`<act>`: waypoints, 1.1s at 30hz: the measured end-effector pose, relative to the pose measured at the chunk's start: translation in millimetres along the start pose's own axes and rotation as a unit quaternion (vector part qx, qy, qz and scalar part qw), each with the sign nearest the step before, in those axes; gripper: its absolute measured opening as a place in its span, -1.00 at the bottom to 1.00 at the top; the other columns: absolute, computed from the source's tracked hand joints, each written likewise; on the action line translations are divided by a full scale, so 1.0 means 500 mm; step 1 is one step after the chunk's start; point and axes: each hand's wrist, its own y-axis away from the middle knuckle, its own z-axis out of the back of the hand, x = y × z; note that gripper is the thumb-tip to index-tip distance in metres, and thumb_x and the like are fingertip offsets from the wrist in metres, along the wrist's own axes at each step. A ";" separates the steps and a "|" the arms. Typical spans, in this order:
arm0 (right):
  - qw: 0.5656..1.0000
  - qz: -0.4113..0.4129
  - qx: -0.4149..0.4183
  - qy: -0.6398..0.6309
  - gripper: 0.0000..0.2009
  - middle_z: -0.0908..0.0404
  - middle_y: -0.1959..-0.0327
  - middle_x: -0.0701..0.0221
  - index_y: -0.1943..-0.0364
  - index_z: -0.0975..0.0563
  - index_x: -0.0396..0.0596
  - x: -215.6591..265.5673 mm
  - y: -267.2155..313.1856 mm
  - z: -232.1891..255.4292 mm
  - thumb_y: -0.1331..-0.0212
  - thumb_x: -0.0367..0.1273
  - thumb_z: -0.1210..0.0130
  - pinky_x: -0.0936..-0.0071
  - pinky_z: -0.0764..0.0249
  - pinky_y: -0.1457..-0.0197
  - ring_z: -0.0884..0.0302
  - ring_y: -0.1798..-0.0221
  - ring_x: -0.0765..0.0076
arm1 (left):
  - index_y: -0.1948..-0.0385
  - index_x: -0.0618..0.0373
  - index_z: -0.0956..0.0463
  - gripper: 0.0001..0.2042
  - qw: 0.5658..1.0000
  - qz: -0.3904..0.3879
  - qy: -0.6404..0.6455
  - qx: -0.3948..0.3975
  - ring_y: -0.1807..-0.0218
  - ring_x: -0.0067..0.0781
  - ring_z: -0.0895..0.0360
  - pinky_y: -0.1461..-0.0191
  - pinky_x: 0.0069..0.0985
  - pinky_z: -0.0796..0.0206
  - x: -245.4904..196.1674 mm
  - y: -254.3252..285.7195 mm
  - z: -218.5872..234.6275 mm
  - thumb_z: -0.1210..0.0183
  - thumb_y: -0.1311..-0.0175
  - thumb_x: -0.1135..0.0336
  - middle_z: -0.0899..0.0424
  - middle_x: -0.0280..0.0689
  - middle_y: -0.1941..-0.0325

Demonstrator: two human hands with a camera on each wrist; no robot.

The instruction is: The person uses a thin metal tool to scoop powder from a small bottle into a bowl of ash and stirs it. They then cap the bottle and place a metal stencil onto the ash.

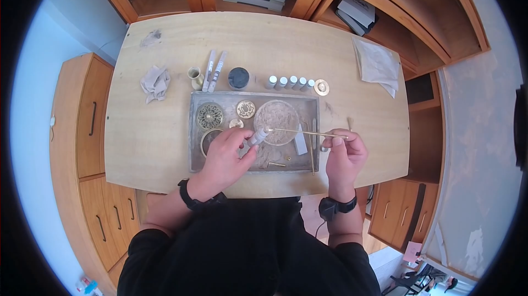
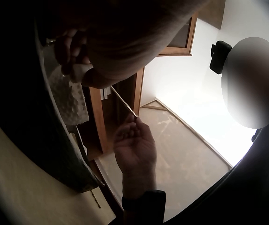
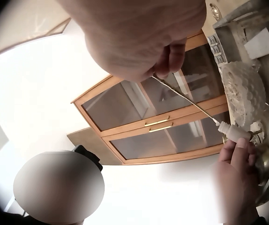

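Over the tray, my left hand (image 1: 225, 156) grips a small pale vial (image 1: 257, 137) between thumb and fingers, its mouth tilted up to the right. My right hand (image 1: 346, 161) pinches a thin brass rod (image 1: 311, 133) near its right end. In the right wrist view the rod's far tip meets the mouth of the vial (image 3: 234, 132). Just behind the vial sits a round bowl of greyish powder (image 1: 276, 114), its outside knobbly in the wrist views. A white block (image 1: 300, 140) lies right of the bowl. Part of a brass ring (image 1: 206, 143) is hidden by my left hand.
The grey tray (image 1: 220, 94) also holds a pierced brass lid (image 1: 209, 115) and a patterned brass disc (image 1: 246, 109). Behind it stand a brass vase (image 1: 195, 78), a dark round jar (image 1: 238, 78) and several capped vials (image 1: 283, 82). Crumpled cloth (image 1: 156, 83) lies left.
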 end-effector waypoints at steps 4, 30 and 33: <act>0.999 0.029 0.029 0.024 -0.92 -0.73 0.12 0.25 0.10 -0.62 -0.27 0.000 0.003 0.003 -0.43 -0.54 -0.17 0.56 -0.62 0.03 -0.69 0.20 0.52 | 0.12 0.22 -0.56 -0.75 1.000 0.014 0.005 0.004 0.22 -0.02 -0.61 0.15 -0.17 -0.47 -0.003 -0.001 0.000 -0.36 -0.19 0.44 -0.65 -0.12 0.26; 0.998 -0.038 -0.028 0.043 -0.94 -0.73 0.28 0.38 0.15 -0.63 -0.24 -0.034 0.007 0.029 -0.42 -0.52 -0.18 0.59 -0.59 0.12 -0.65 0.29 0.57 | 0.16 0.18 -0.58 -0.75 1.000 -0.004 -0.002 -0.022 0.37 -0.19 -0.55 0.28 -0.28 -0.40 0.012 0.000 -0.010 -0.40 -0.13 0.47 -0.55 -0.21 0.39; 0.998 -0.038 -0.030 0.029 -0.94 -0.73 0.30 0.37 0.17 -0.62 -0.23 -0.032 0.003 0.029 -0.42 -0.51 -0.17 0.58 -0.59 0.15 -0.65 0.31 0.57 | 0.16 0.18 -0.58 -0.75 1.000 -0.005 -0.005 -0.018 0.37 -0.20 -0.56 0.28 -0.29 -0.40 0.011 0.000 -0.009 -0.40 -0.13 0.46 -0.56 -0.20 0.38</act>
